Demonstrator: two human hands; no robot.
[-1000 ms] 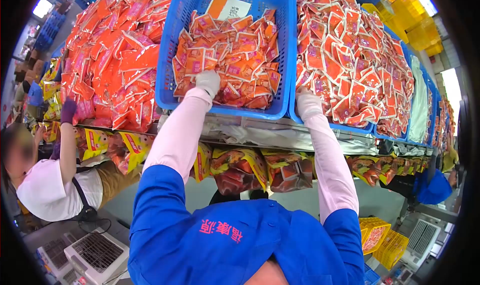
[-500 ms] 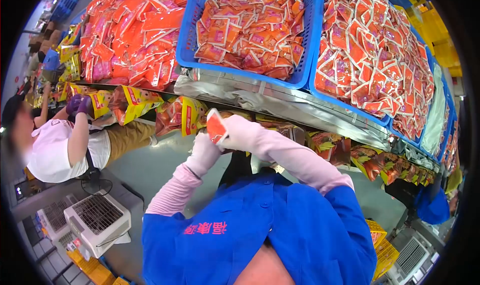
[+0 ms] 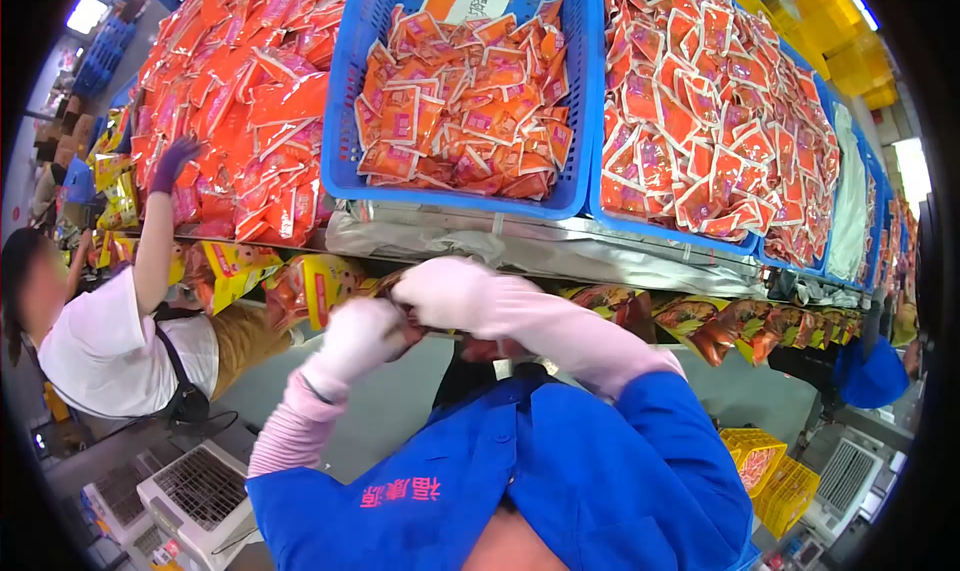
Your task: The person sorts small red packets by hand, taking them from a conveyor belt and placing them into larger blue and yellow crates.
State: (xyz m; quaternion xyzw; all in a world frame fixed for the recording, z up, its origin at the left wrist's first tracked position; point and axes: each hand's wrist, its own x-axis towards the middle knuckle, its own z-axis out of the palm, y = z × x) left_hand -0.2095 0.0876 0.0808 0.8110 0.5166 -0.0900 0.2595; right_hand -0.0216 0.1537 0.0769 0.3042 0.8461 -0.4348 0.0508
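Note:
My left hand, in a whitish glove, is closed at the edge of a dark reddish bag below the table's front edge. My right hand, gloved too and a little blurred, meets it from the right with curled fingers. What those fingers hold is hidden. A yellow-and-red printed bag hangs just left of my hands. Ahead of me a blue basket holds many small red-orange sachets.
Large red packets are heaped at the left, sachets at the right. More printed bags line the table edge. At the left a person in a white shirt reaches over the heap. Yellow crates stand behind at the right.
The red-and-white sachet in my right hand has gone out of sight. Both hands moved left and closer together. The person at the left has stretched a purple-gloved hand onto the red packets.

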